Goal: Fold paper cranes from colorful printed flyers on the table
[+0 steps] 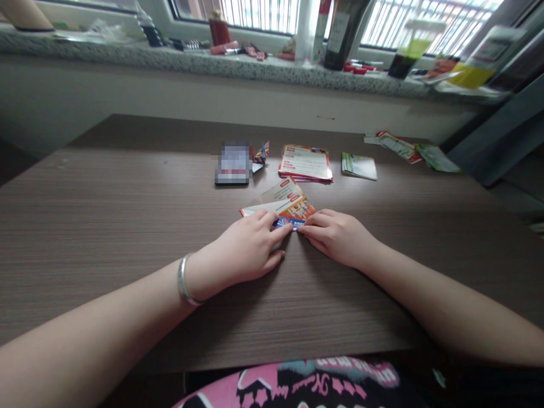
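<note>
The left hand (244, 243) lies palm down with its fingers bent and spread a little, its fingertips on a folded, multicoloured printed paper sheet (295, 204); its thumb is held apart from the sheet, so it does not grip it. The right hand (344, 235) has its fingers together at the sheet's near right edge, their tips near the left index finger; its thumb is hidden, so I cannot tell whether it pinches the paper. The sheet lies on the brown wood-grain table (127, 226), white and grey on the left, orange and blue toward the right and near edge, with one corner pointing away from the person.

A silver metal bangle (182, 280) circles the left wrist. Beyond the sheet, to its left, lies a dark-edged rectangular device (232, 164) with a pixelated screen, and just beside it a small, patterned, folded paper piece (262, 154). Right of these is a stack of red-bordered printed sheets (305, 162), then a smaller green-and-white paper stack (359, 167). Red-and-green printed leaflets (399, 147) lie near the table's far right edge. Behind, a speckled grey stone windowsill (170, 59) holds bottles and small items.
</note>
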Motion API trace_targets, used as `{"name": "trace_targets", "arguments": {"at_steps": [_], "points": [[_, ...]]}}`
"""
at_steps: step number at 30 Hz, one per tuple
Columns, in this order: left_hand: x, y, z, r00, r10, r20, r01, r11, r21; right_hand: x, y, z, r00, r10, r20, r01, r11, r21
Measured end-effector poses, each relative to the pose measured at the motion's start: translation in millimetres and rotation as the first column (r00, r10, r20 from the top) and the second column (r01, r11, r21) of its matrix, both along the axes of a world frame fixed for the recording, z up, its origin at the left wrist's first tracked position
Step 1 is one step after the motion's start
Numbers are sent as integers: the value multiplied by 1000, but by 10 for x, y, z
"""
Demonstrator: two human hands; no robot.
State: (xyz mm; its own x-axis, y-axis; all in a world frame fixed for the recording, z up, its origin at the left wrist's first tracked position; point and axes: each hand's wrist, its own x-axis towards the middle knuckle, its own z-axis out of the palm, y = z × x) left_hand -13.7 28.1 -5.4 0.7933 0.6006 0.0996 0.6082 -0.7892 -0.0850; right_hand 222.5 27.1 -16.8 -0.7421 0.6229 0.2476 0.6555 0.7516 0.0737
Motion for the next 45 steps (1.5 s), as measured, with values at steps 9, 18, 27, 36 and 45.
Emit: {"name": "trace_targets", "arguments": {"at_steps": [9,18,27,36,45], "points": [[-12,-11,1,1000,-3,6,3,1000,4,5,-7,6,1000,-17,14,17,1000,-10],[-4,-16,13,1000,1,-12,0,1000,26,-37,-25,53,997,-68,23,69,995,-65],[-1,-23,2,1000,-4,-15,5,999,37,58,21,123,994,-107,11,107,987,-117],[-4,-19,34,1000,-11,-19,11,1000,20,190,81,215,987,-134,88,149,972,-181],[-17,-10,26,999,-16,-29,17,1000,21,288,88,284,960,-217,177,241,962,-127]]}}
